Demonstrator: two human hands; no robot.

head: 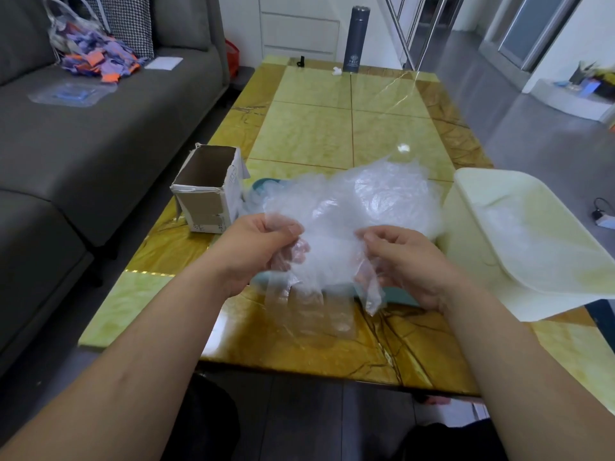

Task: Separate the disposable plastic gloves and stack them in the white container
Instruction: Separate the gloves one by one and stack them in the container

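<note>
Yellow marble-look table (316, 134), sofa (83, 144) left. Glove (319, 261): clear plastic, near centre, pinched by left hand (256, 247) and right hand (406, 261), beside glove pile (366, 197). White container (532, 234): right. Flask (356, 38), far: lettering unreadable

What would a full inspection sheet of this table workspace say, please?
Surface: glossy yellow marble-pattern table.
Job's things: a pile of clear gloves lies over a teal tray; the white container stands on the table's right side.
Clutter: open cardboard box at the left; dark flask at the far end.
Grippers: left hand and right hand both pinch one glove above the tray.
Cables: small plug with cable on the floor, right.
Surroundings: grey sofa carrying a bag of purple and orange pieces.
</note>
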